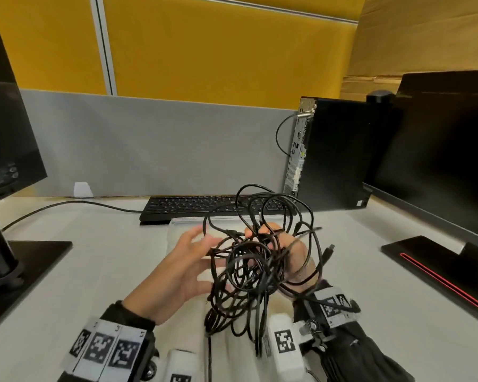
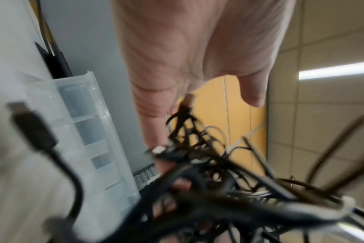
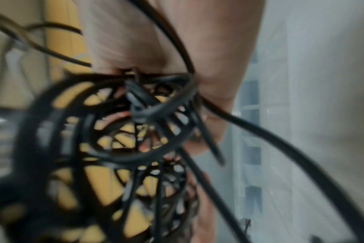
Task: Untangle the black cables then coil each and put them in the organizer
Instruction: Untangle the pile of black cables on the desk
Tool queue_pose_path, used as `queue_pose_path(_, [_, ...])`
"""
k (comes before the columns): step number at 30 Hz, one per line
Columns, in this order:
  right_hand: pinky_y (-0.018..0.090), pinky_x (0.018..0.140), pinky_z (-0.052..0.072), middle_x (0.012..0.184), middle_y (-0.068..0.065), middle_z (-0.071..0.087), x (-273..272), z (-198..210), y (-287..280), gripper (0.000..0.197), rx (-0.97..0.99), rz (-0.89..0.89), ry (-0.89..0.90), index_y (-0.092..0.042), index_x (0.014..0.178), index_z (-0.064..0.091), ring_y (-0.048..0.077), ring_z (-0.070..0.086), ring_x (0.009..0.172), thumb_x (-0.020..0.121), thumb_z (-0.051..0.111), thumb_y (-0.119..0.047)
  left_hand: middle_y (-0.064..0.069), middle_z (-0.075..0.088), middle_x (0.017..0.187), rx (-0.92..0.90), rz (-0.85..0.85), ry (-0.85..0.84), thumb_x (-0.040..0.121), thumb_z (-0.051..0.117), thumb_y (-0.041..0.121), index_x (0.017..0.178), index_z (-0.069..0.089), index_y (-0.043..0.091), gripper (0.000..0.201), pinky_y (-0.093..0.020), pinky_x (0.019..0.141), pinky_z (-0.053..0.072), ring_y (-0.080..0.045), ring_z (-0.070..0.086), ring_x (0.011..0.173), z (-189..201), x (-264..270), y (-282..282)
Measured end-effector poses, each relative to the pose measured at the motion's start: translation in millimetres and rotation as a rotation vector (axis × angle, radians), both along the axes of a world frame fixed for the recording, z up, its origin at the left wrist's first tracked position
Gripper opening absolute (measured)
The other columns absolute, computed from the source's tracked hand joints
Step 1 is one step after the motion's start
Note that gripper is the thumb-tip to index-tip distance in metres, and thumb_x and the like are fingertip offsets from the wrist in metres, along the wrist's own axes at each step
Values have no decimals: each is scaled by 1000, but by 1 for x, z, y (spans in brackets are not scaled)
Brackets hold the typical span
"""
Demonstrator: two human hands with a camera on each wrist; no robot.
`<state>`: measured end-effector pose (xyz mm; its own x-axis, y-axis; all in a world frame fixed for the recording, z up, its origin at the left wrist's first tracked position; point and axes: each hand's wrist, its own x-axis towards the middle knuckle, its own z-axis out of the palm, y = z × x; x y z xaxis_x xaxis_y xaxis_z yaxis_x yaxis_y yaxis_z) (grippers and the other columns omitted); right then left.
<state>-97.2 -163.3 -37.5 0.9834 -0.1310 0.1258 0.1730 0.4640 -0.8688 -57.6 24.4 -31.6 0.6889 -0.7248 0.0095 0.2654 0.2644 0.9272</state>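
Note:
A knotted bundle of black cables [image 1: 249,266] hangs in the air between both hands, above the desk. My right hand [image 1: 271,235] grips it from the right, fingers curled through several loops. Spread and straight, the fingers of my left hand [image 1: 202,252] touch the bundle's left side. One USB plug [image 1: 330,250] sticks out to the right, and loose strands dangle toward my wrists. The clear plastic organizer [image 1: 182,230] lies on the desk under the hands; its empty compartments [image 2: 89,131] show in the left wrist view. The right wrist view is filled by blurred cables [image 3: 135,131].
A black keyboard [image 1: 204,206] lies just behind the organizer. A PC tower [image 1: 334,153] and a monitor [image 1: 439,150] on a flat stand [image 1: 439,266] are at the right. Another monitor [image 1: 6,128] and its base [image 1: 25,260] stand at the left.

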Motion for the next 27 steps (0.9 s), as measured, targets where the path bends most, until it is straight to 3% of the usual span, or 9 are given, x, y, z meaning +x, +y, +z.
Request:
queue_pose_path(3, [23, 56, 48, 64, -1, 61, 3, 4, -6, 16, -28, -120, 84, -14, 67, 66, 11, 59, 56, 62, 54, -6, 3, 61, 121, -115, 53, 59, 21, 91, 53, 127, 42, 43, 117, -44, 64, 57, -20, 56, 116, 5, 1, 7])
queue_pose_path(5, [29, 61, 40, 71, 3, 56, -6, 7, -11, 7, -73, -179, 109, -15, 72, 67, 14, 54, 60, 68, 71, -18, 6, 54, 129, -164, -1, 52, 21, 91, 52, 127, 47, 44, 115, -51, 70, 56, -18, 47, 125, 7, 3, 12])
queue_pose_path(6, [29, 60, 36, 72, 2, 55, -11, 7, -13, 22, -166, -177, 131, -17, 80, 68, 14, 53, 61, 66, 77, -30, 10, 53, 129, -171, -56, 20, 25, 92, 52, 127, 50, 43, 110, -56, 76, 54, -18, 47, 125, 7, 4, 15])
queue_pose_path(8, [26, 55, 34, 71, 1, 57, -15, 7, -16, 47, -284, -145, 153, -15, 96, 62, 12, 54, 62, 63, 73, -46, 12, 57, 124, -124, -136, -89, 44, 90, 39, 127, 53, 40, 90, -61, 85, 49, -18, 51, 122, 5, 6, 17])
queue_pose_path(10, [31, 59, 43, 92, 13, 63, -16, 10, -14, 65, -308, -67, 142, -9, 112, 58, 24, 61, 79, 67, 73, -53, 7, 58, 121, 3, -110, -236, 59, 80, 20, 123, 56, 37, 71, -55, 84, 52, -22, 59, 112, 2, 3, 13])
queue_pose_path(13, [56, 92, 44, 126, 25, 56, -19, 8, -9, 75, -297, 54, 147, -11, 130, 51, 45, 54, 114, 75, 66, -59, 3, 64, 107, 140, 12, -348, 67, 80, 5, 109, 62, 25, 50, -41, 67, 58, -23, 69, 83, -3, -3, 3])
queue_pose_path(17, [29, 55, 51, 94, 11, 64, -20, 7, -6, 75, -237, 20, 266, -8, 127, 50, 19, 62, 73, 75, 62, -61, -2, 60, 69, 88, 110, -250, 67, 69, 12, 91, 56, 5, 28, -45, 59, 57, -21, 58, 53, -4, -1, -1])
queue_pose_path(21, [37, 70, 56, 114, 12, 67, -29, 12, -12, 57, -393, 20, 338, -15, 123, 56, 21, 67, 93, 89, 38, -58, -1, 49, 56, 43, 179, -114, 86, 56, 2, 90, 54, 1, 5, -44, 64, 59, -13, 49, 46, -9, 3, -5])
queue_pose_path(27, [33, 85, 53, 122, -10, 58, -51, 22, -13, 44, -716, -173, 225, -33, 121, 56, 7, 53, 114, 85, 41, -54, 2, 38, 56, -89, 135, 182, 88, 50, 14, 84, 50, 8, 7, -53, 67, 57, -7, 37, 45, -14, 4, -11])
